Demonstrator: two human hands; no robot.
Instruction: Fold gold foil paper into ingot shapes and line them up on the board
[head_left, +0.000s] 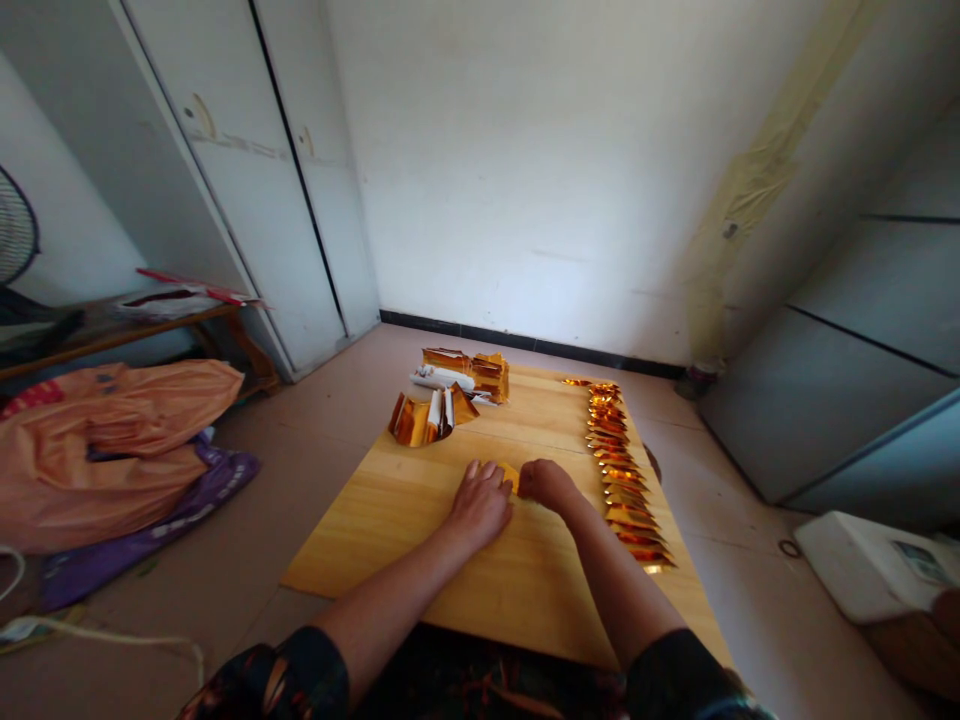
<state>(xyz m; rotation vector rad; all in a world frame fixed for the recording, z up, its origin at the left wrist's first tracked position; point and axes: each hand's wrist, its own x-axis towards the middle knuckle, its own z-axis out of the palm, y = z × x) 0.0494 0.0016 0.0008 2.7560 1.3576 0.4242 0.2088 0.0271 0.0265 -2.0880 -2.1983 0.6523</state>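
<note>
Perhaps the gold sheet (512, 474), between left and right edges of the bench (375, 530), could tear if your curled right fingers (530, 477), whose grip I cannot tell, pull against your lightly spread, pressing left fingers (488, 470).

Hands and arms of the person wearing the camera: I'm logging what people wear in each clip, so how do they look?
The left hand and right hand are bare, with no gloves to be seen. The left sleeve and right sleeve are very dark and leave the forearms uncovered. The left one shows small reddish-orange patterning; its exact design is too blurred to tell.
</note>
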